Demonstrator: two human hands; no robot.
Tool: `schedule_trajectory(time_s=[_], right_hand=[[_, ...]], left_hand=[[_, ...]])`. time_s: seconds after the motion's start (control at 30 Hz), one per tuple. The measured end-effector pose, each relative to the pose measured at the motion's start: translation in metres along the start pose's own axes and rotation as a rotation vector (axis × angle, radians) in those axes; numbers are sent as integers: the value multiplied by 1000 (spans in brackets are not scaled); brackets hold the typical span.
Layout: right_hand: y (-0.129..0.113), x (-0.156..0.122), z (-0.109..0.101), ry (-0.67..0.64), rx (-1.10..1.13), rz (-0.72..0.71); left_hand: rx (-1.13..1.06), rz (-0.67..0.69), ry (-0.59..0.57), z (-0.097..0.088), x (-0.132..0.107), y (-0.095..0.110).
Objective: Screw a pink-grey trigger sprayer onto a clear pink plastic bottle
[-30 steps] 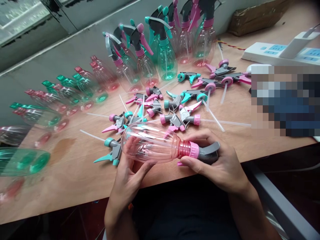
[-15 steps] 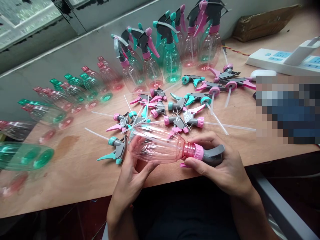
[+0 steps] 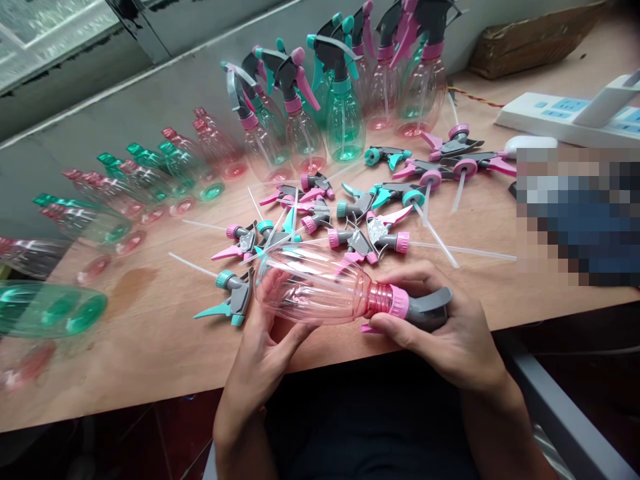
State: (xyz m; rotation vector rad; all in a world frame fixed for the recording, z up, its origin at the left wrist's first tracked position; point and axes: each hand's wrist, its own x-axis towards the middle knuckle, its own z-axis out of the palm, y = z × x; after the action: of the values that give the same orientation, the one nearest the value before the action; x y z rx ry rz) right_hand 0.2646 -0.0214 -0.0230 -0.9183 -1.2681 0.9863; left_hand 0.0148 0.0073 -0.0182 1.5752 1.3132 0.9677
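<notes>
A clear pink spray bottle [image 3: 313, 283] lies sideways in the air above the table's front edge, its base to the left. My left hand [image 3: 265, 340] is closed round the base end, with the fingers seen through the plastic. On the bottle's neck sits a grey and pink trigger spray head [image 3: 423, 310], its pink collar over part of the red-tinted threads. My right hand [image 3: 445, 333] grips this head and collar, thumb in front and fingers behind. Just beyond the bottle lie several loose spray heads [image 3: 355, 243] in pink, teal and grey with thin tubes.
Green and pink bottles without heads [image 3: 170, 163] stand in rows at the left. Bottles fitted with spray heads [image 3: 345, 127] stand along the wall. A white power strip [image 3: 550, 113], a cardboard box [image 3: 530, 40] and a blurred-out patch are at the right.
Both hands hold the bottle and spray head in nearly the same pose. The view has shifted very slightly; nothing was let go or picked up.
</notes>
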Motion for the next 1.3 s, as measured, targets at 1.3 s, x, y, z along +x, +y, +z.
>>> schedule_trajectory(time_s=[1.3], right_hand=[[1,1,0,4,-7,6]], left_hand=[[30,7,6,1,1,0]])
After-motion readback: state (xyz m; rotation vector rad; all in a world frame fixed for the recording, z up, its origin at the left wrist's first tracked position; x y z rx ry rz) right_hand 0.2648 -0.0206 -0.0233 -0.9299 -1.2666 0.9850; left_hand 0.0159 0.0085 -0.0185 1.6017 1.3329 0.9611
